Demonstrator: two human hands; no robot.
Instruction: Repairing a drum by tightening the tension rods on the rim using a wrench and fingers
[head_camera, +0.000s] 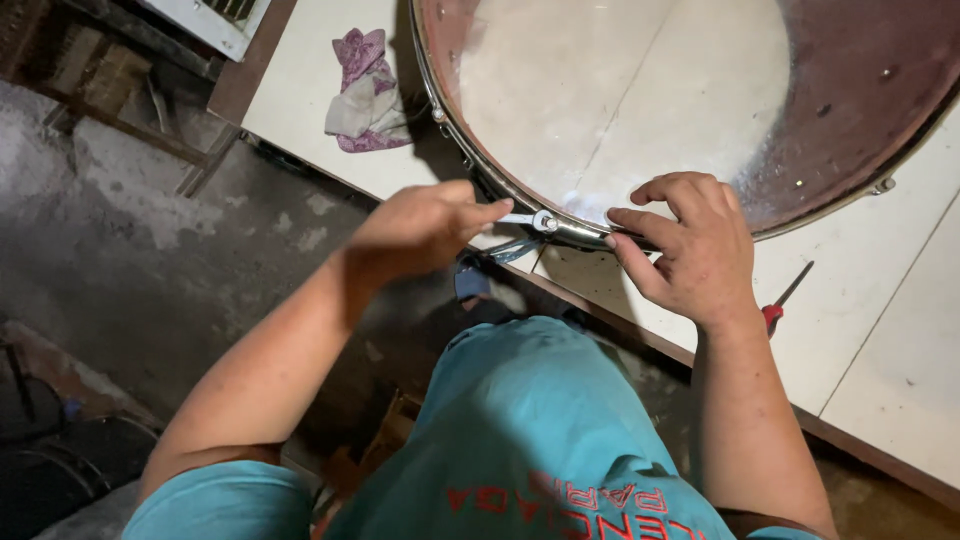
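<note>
A large drum (700, 90) with a translucent head and a metal hoop lies flat on a white table (880, 320). My left hand (425, 225) pinches a small metal wrench (525, 219), whose ring end sits on a tension bolt at the hoop's near edge. My right hand (690, 245) rests on the hoop (580, 235) just right of that bolt, fingers curled over the rim. A pair of blue-handled pliers (505, 250) lies under the hoop by the wrench.
A red-handled screwdriver (783, 300) lies on the table behind my right wrist. A crumpled purple and white cloth (365, 90) sits at the table's far left. The table edge runs diagonally past my body, with concrete floor (150, 250) to the left.
</note>
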